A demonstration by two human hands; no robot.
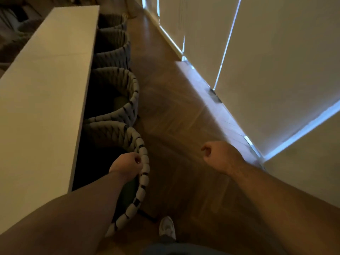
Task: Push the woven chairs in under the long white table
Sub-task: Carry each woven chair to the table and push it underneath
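Long white table (46,89) fills the left of the frame, running from lower left up to top centre, its right edge lined w/ a row of grey woven chairs. Nearest woven chair (144,173) sits lower centre-left: its curved rope-wrapped back rim arcs from mid-frame down toward the bottom edge, the seat side goes dark and disappears under the table's edge, and one thin dark leg shows on the floor just right of the rim. L hand (127,165) comes in from bottom left w/ the forearm crossing over the seat; fingers and thumb are curled tight onto the top of that rim, gripping it. R hand (219,153) is right of centre, well apart from the chair, above the floor; fingers are balled into a fist w/ nothing in it. 2nd chair (128,96) is just above the nearest one, rims almost touching, front part hidden below the tabletop. 3rd chair (114,54) and 4th chair (112,21) follow toward the top, also w/ fronts beneath the table edge. Herringbone wood floor (174,107) runs up the middle of the frame. White shoe (167,228) is at bottom centre, just right of the nearest chair's leg. Pale blinds (276,61) cover the right side, w/ bluish light showing at their edges. Upper left beyond the table is too dim to make out.
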